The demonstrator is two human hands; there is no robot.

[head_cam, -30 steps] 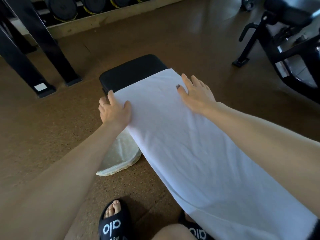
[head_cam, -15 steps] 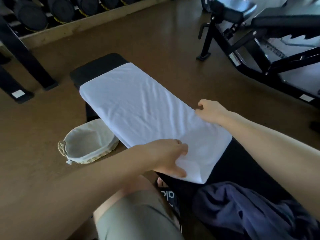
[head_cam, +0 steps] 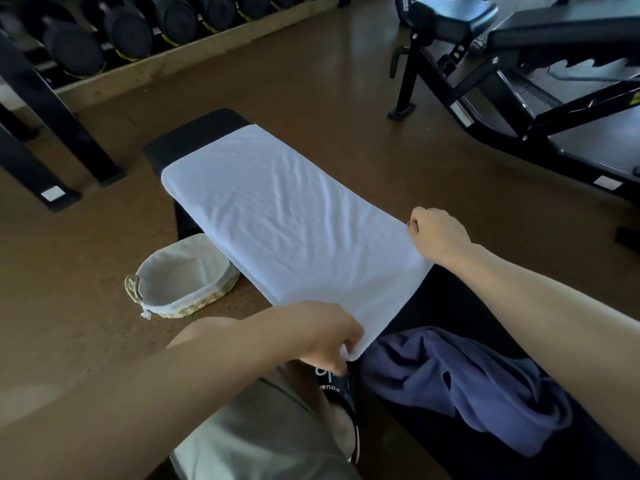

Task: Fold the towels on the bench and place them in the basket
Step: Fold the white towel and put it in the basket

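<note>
Head view, one frame. The white towel (head_cam: 287,216) lies spread lengthwise over the black padded tabletop (head_cam: 197,133), with light creases across its middle. Its far end wraps over the pad a little short of the tabletop's far edge, so a strip of black pad shows beyond it.

Left hand (head_cam: 329,332): its grip is closed on the near left corner of the white towel, fingers curled and pinching the cloth, a small fold of it bunched at the fingertips. That corner sits slightly past the tabletop's left side.

Right hand (head_cam: 438,233): fingers curled, its grip pinching the near right corner of the same towel at the tabletop's right edge. The near hem runs taut between my two hands.

A dark blue towel (head_cam: 467,386) lies crumpled on the near part of the tabletop, just beside the white towel's near hem; I cannot tell whether they touch.

The basket (head_cam: 183,277), woven with a pale cloth liner, stands on the brown floor (head_cam: 69,271) to the left of the tabletop, partly under the white towel's left edge. No towel is visible inside it.

Background: dumbbell rack (head_cam: 121,26) at top left, another black bench frame (head_cam: 519,81) at top right. A sandal (head_cam: 334,382) shows below my left hand.
</note>
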